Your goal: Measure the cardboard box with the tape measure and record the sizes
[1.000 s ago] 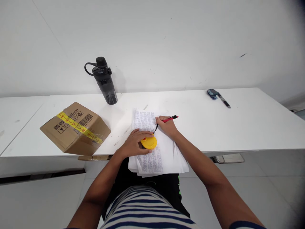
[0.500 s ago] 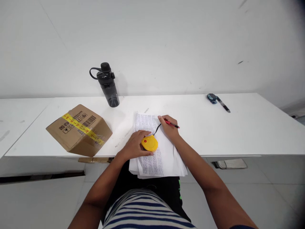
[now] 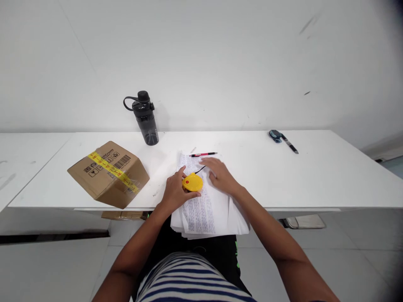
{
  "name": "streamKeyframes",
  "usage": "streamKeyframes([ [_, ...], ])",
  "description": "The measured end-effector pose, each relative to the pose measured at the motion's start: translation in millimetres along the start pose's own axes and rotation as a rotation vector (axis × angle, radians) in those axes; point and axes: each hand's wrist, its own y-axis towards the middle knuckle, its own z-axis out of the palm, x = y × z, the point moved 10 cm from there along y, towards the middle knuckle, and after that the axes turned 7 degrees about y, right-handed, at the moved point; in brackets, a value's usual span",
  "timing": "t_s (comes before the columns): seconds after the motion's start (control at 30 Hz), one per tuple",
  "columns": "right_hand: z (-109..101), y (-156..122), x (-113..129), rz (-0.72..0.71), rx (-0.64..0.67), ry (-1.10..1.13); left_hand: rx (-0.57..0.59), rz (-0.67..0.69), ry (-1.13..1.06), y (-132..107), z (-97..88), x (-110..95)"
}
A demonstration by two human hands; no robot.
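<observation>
My left hand (image 3: 176,188) is closed round the edge of a yellow tape measure (image 3: 193,183) with a red button, thumb below and fingers above. A black strap (image 3: 200,170) runs from its top toward my right hand (image 3: 222,175). That hand hovers over the paper with fingers stretched and thumb apart, seemingly empty; whether a fingertip touches the strap is unclear. Under both hands lies a stack of printed paper (image 3: 201,216), overhanging the table's front edge. A red and black pen (image 3: 203,154) rests across the top of the sheets, just beyond my right fingertips.
On the white table (image 3: 302,180), a taped cardboard box (image 3: 108,172) sits at the left. Behind it stands a dark water bottle (image 3: 146,119). A dark blue coiled item with a black strap (image 3: 276,135) lies at the back right. A wall rises behind the table.
My right hand has let go of the pen, which now lies at the top of the paper. The tape measure has shifted slightly left and up with my left hand.
</observation>
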Motion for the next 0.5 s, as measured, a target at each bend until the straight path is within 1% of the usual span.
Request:
streamKeyframes([
  [0.07,17.1,-8.1,25.2,-0.109,0.165,-0.007,0.034,-0.01,-0.057,0.1,-0.5,3.1],
  [0.13,30.4,-14.5,41.3,-0.156,0.276,-0.026,0.125,0.001,-0.15,-2.6,-1.1,5.2],
  [0.2,36.2,-16.5,49.9,-0.169,0.325,-0.042,0.243,0.022,-0.258,-8.9,-2.6,6.7],
  [0.27,37.6,-15.9,54.3,-0.17,0.357,-0.035,0.318,0.034,-0.339,-16.1,-7.6,9.2],
  [0.33,36.5,-14.7,57.7,-0.174,0.382,-0.014,0.309,0.023,-0.366,-21.3,-15.8,14.2],
  [0.4,35.1,-14.4,62.6,-0.184,0.406,0.039,0.257,-0.007,-0.351,-25.2,-24.9,19.3],
  [0.47,33.7,-15.2,70.9,-0.193,0.435,0.161,0.211,-0.039,-0.346,-29.4,-36.4,20.3],
  [0.5,32.9,-15.4,76.4,-0.19,0.452,0.243,0.192,-0.052,-0.359,-31.8,-45.0,18.7],
])
